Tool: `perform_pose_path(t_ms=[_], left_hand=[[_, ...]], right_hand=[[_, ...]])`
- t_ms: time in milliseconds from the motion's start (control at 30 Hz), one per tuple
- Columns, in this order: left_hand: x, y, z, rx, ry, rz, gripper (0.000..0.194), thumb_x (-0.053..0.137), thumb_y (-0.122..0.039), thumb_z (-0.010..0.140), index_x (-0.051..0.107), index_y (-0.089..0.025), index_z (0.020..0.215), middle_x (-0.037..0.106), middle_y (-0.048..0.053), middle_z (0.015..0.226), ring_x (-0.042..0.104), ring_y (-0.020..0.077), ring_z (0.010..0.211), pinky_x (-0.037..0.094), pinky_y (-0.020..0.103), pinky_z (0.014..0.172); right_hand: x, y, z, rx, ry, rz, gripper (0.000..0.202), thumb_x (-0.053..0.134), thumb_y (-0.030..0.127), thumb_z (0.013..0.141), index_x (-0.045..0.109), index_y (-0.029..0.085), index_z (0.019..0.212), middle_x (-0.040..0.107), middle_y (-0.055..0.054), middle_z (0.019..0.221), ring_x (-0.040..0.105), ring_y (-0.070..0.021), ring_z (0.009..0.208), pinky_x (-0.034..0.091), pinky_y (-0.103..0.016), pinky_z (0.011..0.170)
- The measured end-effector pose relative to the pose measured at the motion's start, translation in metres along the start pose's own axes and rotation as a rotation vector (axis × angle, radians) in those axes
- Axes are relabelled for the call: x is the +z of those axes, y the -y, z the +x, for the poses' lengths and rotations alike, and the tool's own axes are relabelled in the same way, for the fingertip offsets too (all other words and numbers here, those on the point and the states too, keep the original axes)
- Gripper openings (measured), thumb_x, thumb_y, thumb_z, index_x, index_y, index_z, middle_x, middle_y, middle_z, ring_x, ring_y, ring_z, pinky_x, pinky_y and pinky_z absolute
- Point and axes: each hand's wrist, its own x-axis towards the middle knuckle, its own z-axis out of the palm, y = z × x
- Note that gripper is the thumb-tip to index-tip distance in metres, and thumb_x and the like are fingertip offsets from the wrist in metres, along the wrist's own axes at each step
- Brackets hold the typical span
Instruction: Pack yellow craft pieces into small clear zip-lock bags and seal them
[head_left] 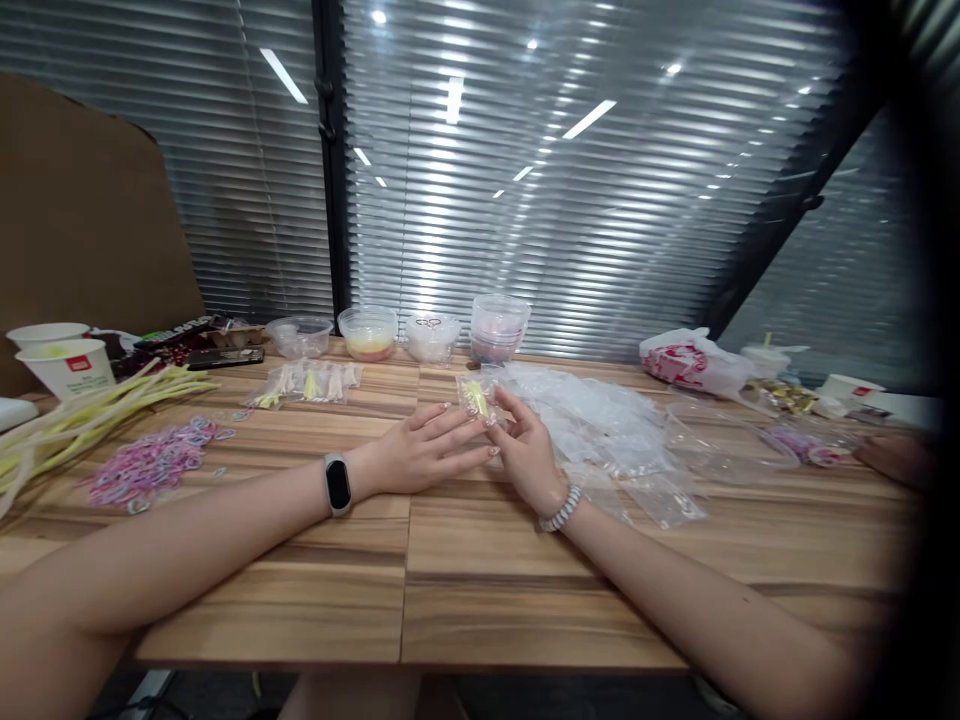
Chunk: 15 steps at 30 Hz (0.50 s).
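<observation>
My left hand (431,450) lies over the middle of the table, palm down, its fingers stretched out and reaching toward my right hand. Curled at the fingers, my right hand (529,455) grips the lower right edge of a small clear plastic bag (474,392) with a yellow piece inside. The left fingertips are right at the bag's lower edge; whether they press on it I cannot tell. Just right of that hand spreads a heap of clear plastic bags (607,415). Left of the hands, several filled small bags (309,384) with yellow and cream pieces lie in a row.
Clear plastic bowls (367,335) stand along the back, with a stack of bowls (499,330) beside them. Pink and purple small rings (154,465), yellow strips (90,410) and paper cups (67,368) are on the left. Another person's hand (896,458) rests at the far right.
</observation>
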Motion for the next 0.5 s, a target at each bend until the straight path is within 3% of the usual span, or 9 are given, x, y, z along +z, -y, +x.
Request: perform_pose_path(t_ms=[233, 500], left_hand=[[0.0007, -0.0007, 0.0006, -0.009, 0.012, 0.003, 0.048, 0.049, -0.024, 0.095, 0.042, -0.026, 0.142, 0.036, 0.005, 0.148, 0.031, 0.0218, 0.138, 0.018, 0.042, 0.117], [-0.0018, 0.001, 0.004, -0.008, 0.011, -0.048, 0.041, 0.048, -0.017, 0.094, 0.049, -0.016, 0.135, 0.037, 0.007, 0.147, 0.033, 0.0228, 0.137, 0.027, 0.042, 0.114]], right_hand=[[0.0014, -0.0017, 0.0021, -0.001, 0.045, 0.052, 0.058, 0.069, 0.034, 0.076, 0.053, 0.017, 0.129, 0.054, -0.012, 0.13, 0.063, -0.0214, 0.096, 0.055, -0.031, 0.074], [0.0024, 0.0013, 0.0006, -0.03, 0.048, 0.023, 0.061, 0.069, 0.026, 0.072, 0.054, 0.014, 0.13, 0.049, -0.015, 0.135, 0.061, -0.0244, 0.106, 0.055, -0.035, 0.086]])
